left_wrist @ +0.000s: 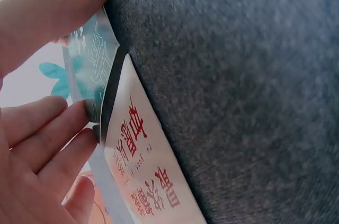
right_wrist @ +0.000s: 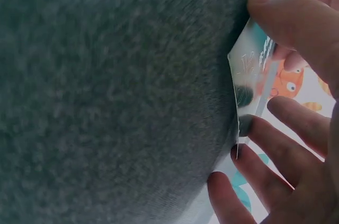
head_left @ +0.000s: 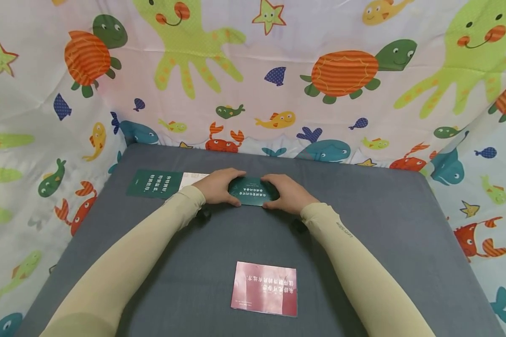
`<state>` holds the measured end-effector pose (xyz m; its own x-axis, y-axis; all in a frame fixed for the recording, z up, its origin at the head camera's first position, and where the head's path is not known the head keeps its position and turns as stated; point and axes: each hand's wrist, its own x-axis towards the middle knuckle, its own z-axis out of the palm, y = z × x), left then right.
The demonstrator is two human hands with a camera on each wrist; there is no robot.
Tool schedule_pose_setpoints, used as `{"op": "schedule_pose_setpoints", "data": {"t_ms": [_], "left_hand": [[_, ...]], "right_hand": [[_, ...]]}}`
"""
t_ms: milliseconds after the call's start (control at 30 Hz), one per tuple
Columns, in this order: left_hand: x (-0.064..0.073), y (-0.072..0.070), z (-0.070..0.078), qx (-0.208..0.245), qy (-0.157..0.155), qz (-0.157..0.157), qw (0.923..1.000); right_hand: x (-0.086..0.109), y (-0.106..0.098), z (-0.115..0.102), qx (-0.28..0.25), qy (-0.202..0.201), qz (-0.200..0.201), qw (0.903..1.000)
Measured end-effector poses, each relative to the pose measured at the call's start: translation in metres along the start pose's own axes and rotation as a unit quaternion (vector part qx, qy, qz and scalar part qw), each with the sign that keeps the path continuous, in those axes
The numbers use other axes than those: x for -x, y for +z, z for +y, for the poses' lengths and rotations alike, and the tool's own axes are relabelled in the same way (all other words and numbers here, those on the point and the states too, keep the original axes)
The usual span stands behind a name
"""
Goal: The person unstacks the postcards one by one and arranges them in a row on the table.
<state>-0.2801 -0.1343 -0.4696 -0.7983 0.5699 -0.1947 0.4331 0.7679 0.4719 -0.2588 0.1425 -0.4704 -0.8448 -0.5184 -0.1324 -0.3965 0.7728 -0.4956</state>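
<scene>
A glossy dark green card (head_left: pixel 253 191) with white lettering lies between my two hands at the middle of the table's far half. My left hand (head_left: pixel 220 186) grips its left end, thumb at the near edge and fingers at the far side. On the opposite end, my right hand (head_left: pixel 292 193) holds it the same way. Just beyond the left hand, a white card (left_wrist: pixel 140 155) with red characters lies beside the held card, partly hidden by that hand in the head view. Seen from the right wrist, the green card (right_wrist: pixel 248 68) looks pale and reflective at its corner.
Another dark green card (head_left: pixel 153 184) lies at the far left, adjoining the white one. Nearer my body is a pink and red card (head_left: pixel 264 289). The grey tabletop (head_left: pixel 388 243) is bounded by a curtain (head_left: pixel 253 61) printed with sea animals at the back and sides.
</scene>
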Motion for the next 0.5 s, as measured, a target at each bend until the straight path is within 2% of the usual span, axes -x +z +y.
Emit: {"op": "schedule_pose_setpoints", "data": {"t_ms": [300, 500], "left_hand": [[-0.0057, 0.0005, -0.0084, 0.001, 0.005, 0.003, 1.0000], [-0.0022, 0.0032, -0.0080, -0.016, 0.013, 0.012, 0.9997]], "right_hand": [[-0.0047, -0.0006, 0.0036, 0.002, -0.001, -0.015, 0.9999], [0.0028, -0.0009, 0.0015, -0.003, -0.003, -0.016, 0.9999]]}}
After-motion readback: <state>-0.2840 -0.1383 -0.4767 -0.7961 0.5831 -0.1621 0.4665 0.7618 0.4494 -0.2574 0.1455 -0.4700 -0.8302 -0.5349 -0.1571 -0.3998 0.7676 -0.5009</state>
